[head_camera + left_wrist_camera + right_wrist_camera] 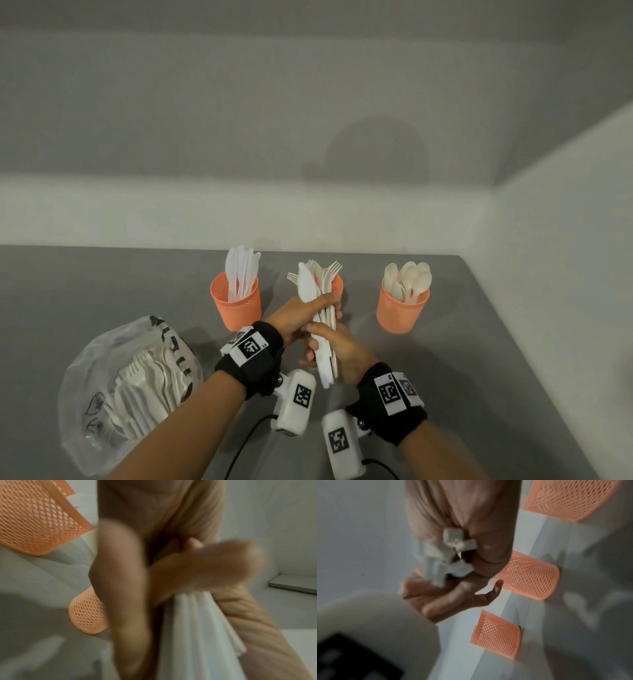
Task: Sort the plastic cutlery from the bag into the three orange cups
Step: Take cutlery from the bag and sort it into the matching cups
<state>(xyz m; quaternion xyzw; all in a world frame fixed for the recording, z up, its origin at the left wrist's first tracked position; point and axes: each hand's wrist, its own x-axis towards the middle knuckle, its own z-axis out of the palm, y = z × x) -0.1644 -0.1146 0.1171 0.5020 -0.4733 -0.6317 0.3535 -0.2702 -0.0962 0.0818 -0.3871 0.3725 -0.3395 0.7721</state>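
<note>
Both forearms reach in from the bottom edge of the head view, each with a black wrist band [251, 359] carrying printed square markers. Between them, over the grey desk [479, 377], the two hands share one bundle of white cutlery [320, 329]. Left hand [301, 317] has its grip curled round the upper part of the bundle, where a knife blade and fork tines stick out above the fingers. Right hand [337, 353] has its grip wrapped round the handle ends lower down (the right wrist view shows those square handle ends bunched in the palm).

Behind the hands stand three orange mesh cups in a row across the desk. Left cup [236, 301] holds white knives standing upright, the middle cup [337, 282], mostly hidden by the bundle, holds forks, and the right cup [402, 310] holds spoons with bowls up.

At the left lies a clear plastic bag [113, 387] with more white cutlery inside.
</note>
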